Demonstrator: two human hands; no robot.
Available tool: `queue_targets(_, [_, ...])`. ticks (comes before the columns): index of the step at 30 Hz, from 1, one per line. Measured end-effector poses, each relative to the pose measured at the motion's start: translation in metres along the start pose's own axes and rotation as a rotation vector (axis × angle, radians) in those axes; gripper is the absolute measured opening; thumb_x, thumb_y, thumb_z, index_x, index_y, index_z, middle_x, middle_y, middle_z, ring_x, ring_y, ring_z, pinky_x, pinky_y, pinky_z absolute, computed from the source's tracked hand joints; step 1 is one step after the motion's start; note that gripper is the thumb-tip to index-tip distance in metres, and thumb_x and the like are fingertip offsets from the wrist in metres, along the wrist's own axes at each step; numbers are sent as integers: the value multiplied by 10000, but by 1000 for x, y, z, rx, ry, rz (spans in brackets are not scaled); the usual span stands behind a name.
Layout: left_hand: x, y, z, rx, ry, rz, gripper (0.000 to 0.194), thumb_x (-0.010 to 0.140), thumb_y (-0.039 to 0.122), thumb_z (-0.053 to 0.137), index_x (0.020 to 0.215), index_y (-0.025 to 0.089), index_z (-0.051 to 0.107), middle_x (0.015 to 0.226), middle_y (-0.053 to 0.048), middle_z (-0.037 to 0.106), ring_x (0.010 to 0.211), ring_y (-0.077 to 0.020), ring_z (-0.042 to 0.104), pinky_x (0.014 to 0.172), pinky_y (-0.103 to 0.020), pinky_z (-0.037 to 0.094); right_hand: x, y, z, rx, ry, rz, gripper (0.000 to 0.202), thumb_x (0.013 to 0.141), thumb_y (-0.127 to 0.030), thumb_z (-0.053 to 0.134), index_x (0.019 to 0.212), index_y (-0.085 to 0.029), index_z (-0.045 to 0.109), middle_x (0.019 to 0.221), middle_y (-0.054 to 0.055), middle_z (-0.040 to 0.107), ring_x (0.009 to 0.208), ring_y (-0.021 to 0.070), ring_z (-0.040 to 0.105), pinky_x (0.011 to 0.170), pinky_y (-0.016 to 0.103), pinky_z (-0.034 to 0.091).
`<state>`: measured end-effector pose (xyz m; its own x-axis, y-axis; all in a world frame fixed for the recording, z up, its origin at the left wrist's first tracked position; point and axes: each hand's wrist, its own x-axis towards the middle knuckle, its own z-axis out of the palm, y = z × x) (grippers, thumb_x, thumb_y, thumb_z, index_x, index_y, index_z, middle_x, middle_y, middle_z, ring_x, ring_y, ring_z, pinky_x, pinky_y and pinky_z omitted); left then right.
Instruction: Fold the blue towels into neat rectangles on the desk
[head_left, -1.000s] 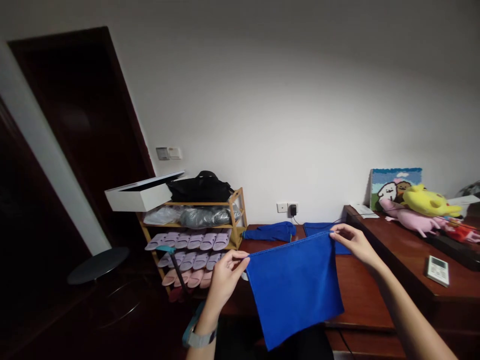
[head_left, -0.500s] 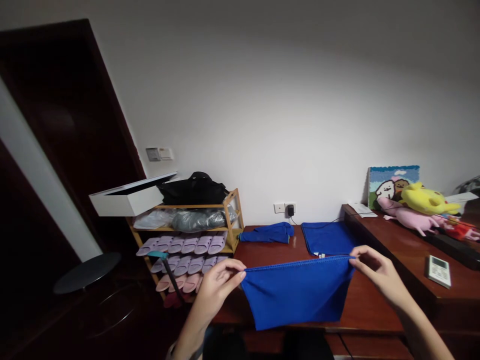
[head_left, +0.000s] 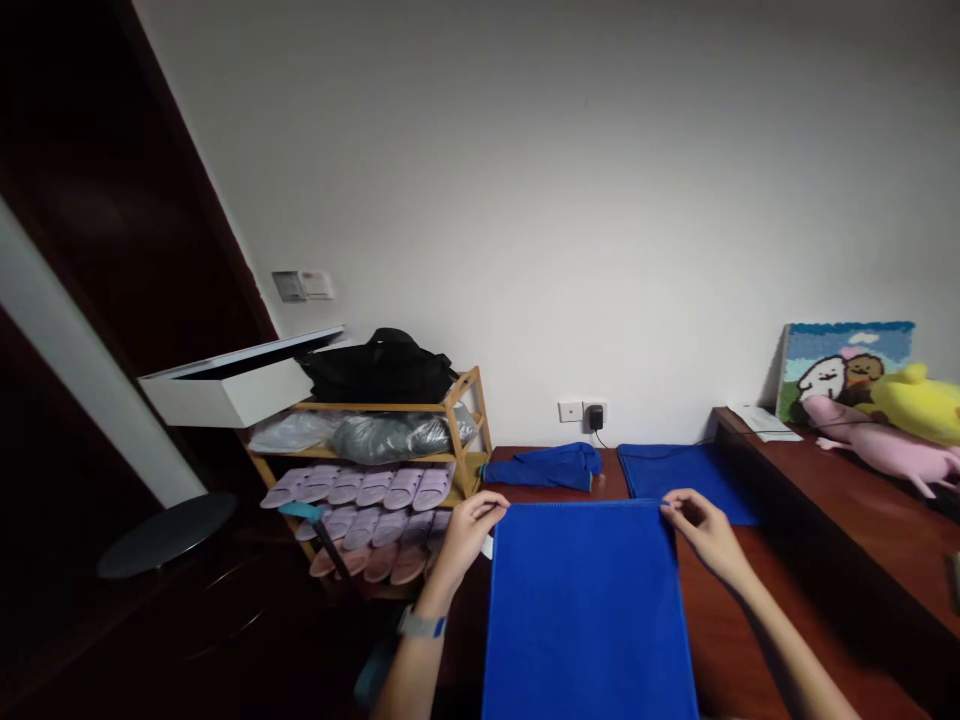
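A blue cloth [head_left: 589,620] hangs spread above the near part of the bench [head_left: 731,605], its lower end out of view. The left hand [head_left: 469,535], with a watch [head_left: 422,624] at the wrist, pinches its top left corner between the fingers; the right hand [head_left: 705,535] has its fingers closed on the top right corner. Beyond, at the bench's far edge, lie a bunched blue cloth [head_left: 547,467] near the left corner and a flat blue cloth [head_left: 686,480] to its right, below a black plug [head_left: 595,417] in the wall.
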<state>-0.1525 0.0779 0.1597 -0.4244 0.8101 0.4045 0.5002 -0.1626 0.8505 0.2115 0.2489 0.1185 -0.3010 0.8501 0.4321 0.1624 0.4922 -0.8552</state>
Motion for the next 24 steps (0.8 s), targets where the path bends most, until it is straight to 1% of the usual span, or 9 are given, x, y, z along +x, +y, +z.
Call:
queue_targets(4, [52,-84,38,183,18,-54,150,817,277,624,764,193,736,851,-68,783,882,-238,747,868,-388,585,55,67,64,-222,-61,147,413,877,-584,510,952,-214,676,921,84,740,864,260,698,811,394,575])
queue_targets(6, [58,-112,59,244,55,-65,145,829,226,612,832,196,754,997,-96,781,1040,-255,718,1001,-446,535,66,86,92,-298,-43,192,363,894,-492,493,1017,-212,688,1027,117,743,1005,303,691,934,441,541])
queue_targets(8, [50,-132,79,299,60,-53,186,841,182,594,901,205,769,1173,-114,746,1193,-266,654,1107,-481,460,56,97,117,-349,-21,223,362,902,-412,480,1115,-205,688,1153,155,718,1140,344,647,1032,479,482])
queue_targets(10, [32,-147,99,323,4,-18,222,858,169,578,933,221,781,1265,-105,717,1251,-262,620,1140,-474,438,23,103,143,-407,-36,229,410,910,-359,455,1218,-195,669,1293,180,667,1238,366,597,1092,497,438])
queue_targets(12, [13,-161,115,382,-128,71,271,902,192,551,1028,244,785,1341,-83,692,1302,-249,591,1160,-457,428,-28,109,169,-501,-108,192,490,937,-355,404,1352,-203,614,1440,167,592,1341,360,532,1145,511,400])
queue_targets(16, [-8,-188,133,631,-423,229,420,991,330,521,1397,315,625,1570,-50,519,1476,-257,424,1235,-505,319,-132,123,209,-694,-244,276,661,960,-537,378,1573,-294,413,1650,52,369,1544,343,265,1254,585,229])
queue_targets(18, [-11,-200,134,717,-466,203,472,1009,404,508,1478,356,536,1614,-39,459,1506,-268,377,1239,-528,297,-159,129,215,-710,-278,322,700,942,-595,409,1598,-357,354,1667,-3,318,1566,331,191,1272,607,159])
queue_targets(20, [-12,-207,131,778,-445,148,488,1023,445,474,1504,366,502,1625,-43,439,1513,-278,364,1235,-536,296,-160,133,207,-684,-318,286,689,954,-613,401,1603,-400,313,1671,-39,288,1572,311,162,1282,601,120])
queue_targets(24, [-31,-204,115,948,-323,-18,535,1035,453,406,1542,291,463,1631,-93,420,1509,-320,362,1213,-536,316,-100,134,165,-607,-536,35,634,1003,-611,336,1601,-410,277,1683,-49,251,1575,272,166,1290,546,119])
